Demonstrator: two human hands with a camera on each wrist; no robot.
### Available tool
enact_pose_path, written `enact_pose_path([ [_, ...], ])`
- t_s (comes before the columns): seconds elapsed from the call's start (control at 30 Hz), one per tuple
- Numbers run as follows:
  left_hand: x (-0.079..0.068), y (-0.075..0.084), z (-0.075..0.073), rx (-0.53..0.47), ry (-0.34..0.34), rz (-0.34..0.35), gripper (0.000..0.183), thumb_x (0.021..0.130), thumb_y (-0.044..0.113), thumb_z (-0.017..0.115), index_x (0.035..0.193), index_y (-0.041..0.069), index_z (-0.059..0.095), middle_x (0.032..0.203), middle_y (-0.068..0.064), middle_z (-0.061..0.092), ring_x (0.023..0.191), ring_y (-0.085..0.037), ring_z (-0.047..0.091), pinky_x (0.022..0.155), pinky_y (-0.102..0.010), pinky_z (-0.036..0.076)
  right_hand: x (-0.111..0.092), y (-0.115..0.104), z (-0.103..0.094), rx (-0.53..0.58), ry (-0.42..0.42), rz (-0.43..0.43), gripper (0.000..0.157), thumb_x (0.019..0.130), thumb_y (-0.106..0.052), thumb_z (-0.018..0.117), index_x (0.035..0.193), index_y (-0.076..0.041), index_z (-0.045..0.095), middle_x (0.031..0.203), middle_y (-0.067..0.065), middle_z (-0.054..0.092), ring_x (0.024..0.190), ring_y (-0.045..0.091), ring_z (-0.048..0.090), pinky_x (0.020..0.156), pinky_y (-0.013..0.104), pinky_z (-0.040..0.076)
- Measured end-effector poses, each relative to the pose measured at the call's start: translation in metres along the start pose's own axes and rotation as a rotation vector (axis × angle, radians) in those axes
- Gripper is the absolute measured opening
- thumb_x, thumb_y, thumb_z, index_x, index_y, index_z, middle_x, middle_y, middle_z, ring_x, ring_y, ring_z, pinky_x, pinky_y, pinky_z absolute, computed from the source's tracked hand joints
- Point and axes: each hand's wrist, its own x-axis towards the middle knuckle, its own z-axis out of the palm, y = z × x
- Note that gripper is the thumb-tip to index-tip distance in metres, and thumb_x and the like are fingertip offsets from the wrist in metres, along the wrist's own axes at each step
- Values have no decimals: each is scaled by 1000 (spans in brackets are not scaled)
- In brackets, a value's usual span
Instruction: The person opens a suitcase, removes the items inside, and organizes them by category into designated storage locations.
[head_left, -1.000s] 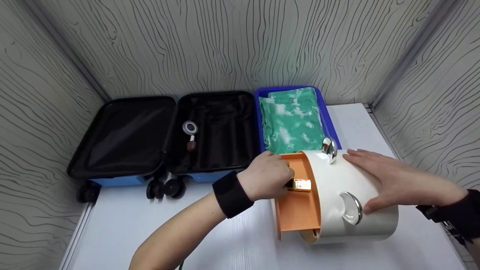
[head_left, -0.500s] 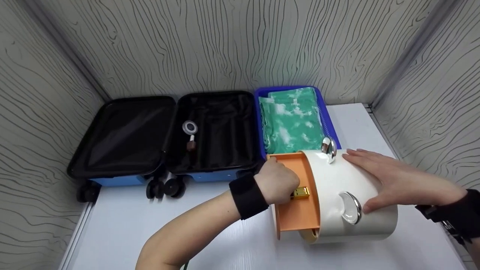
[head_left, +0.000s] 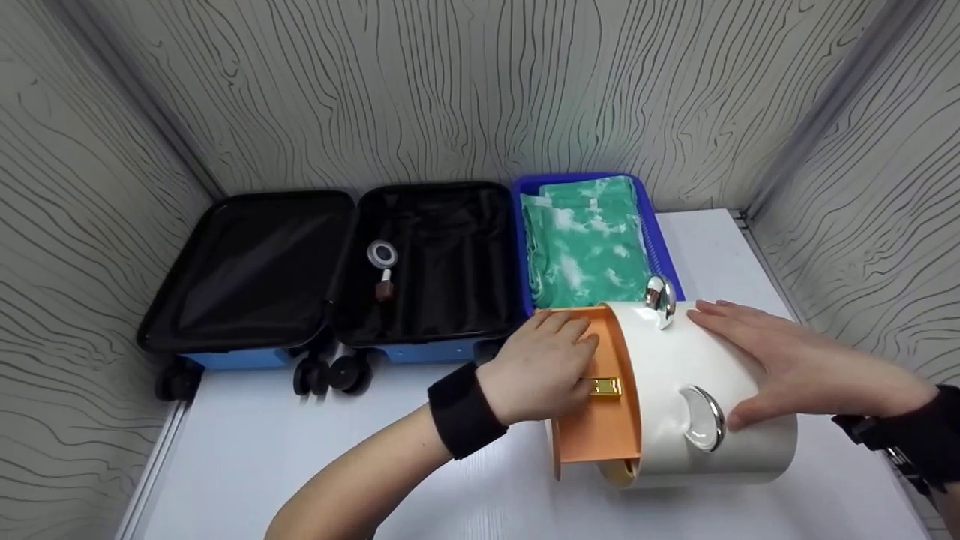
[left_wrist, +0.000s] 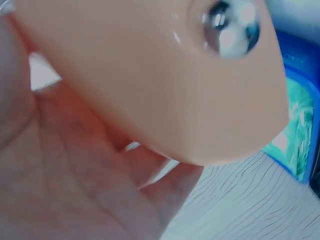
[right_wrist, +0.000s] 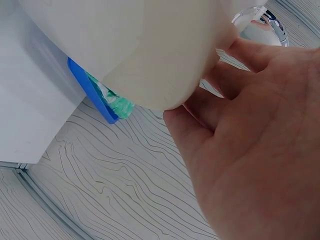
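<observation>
Your left hand has loosened from its fist, fingers now uncurled, so the gold item seems released in the orange drawer, lower right of centre. Versus 0.5 s ago, that hand sits further left; your right hand stays spread on the white case.

on the table, a suitcase lies open at the back left, with small items in its right half. just right of it sits a basket with folded cloth inside; a wall stands behind both. in front of the basket and rightward lies a case, its drawer out leftward. a small block is in the drawer, beside the left hand; the right hand rests on the case.
</observation>
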Motion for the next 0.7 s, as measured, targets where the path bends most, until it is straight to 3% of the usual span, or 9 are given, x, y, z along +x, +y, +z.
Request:
enact_pose_path([
  [0.07,-12,-6,4,-99,75,-57,49,104,31,53,147,8,56,153,-11,50,143,-28,43,118,-44,31,0,0,1,-5,2,3,124,58,-61,90,160,-14,36,163,13,35,148,40,30,113,48,30],
  [0.13,-25,-12,11,-213,161,-115,54,104,29,54,153,9,48,159,-11,41,147,-27,38,119,-44,29,-1,0,1,-18,1,4,125,58,-62,90,160,-14,35,163,14,34,148,40,31,113,51,30],
  [0.2,-38,-17,22,-345,255,-160,54,104,27,57,153,10,48,159,-10,42,145,-25,40,117,-43,34,-2,0,1,-30,-4,7,126,59,-61,90,161,-13,33,163,15,33,148,41,30,111,58,32],
  [0.3,-57,-21,43,-527,354,-214,50,103,28,61,150,11,51,154,-6,48,136,-19,49,108,-40,45,-3,1,3,-44,-8,6,128,60,-58,90,162,-12,29,164,18,30,148,44,28,119,49,22],
  [0.37,-67,-21,57,-623,382,-232,47,104,27,62,147,12,54,148,-2,53,127,-14,55,101,-37,49,-3,2,5,-58,6,-12,128,60,-55,91,162,-11,29,164,20,29,148,46,27,120,31,9],
  [0.47,-74,-21,73,-698,397,-237,41,103,24,64,142,14,59,137,3,60,116,-9,60,95,-32,52,-2,3,10,-102,46,-63,130,57,-55,92,161,-7,30,163,21,30,147,47,28,110,10,-5],
  [0.57,-74,-19,82,-740,408,-231,37,102,24,66,138,17,62,128,6,65,114,-8,62,94,-30,52,-1,1,14,-126,57,-80,133,56,-57,92,161,-5,30,163,21,30,147,45,28,110,9,-7],
  [0.7,-69,-17,88,-801,433,-249,34,101,27,68,133,18,66,118,10,67,104,-7,65,89,-28,53,0,-5,15,-109,32,-32,135,55,-60,92,162,-7,28,165,18,28,149,44,26,113,13,-6],
])
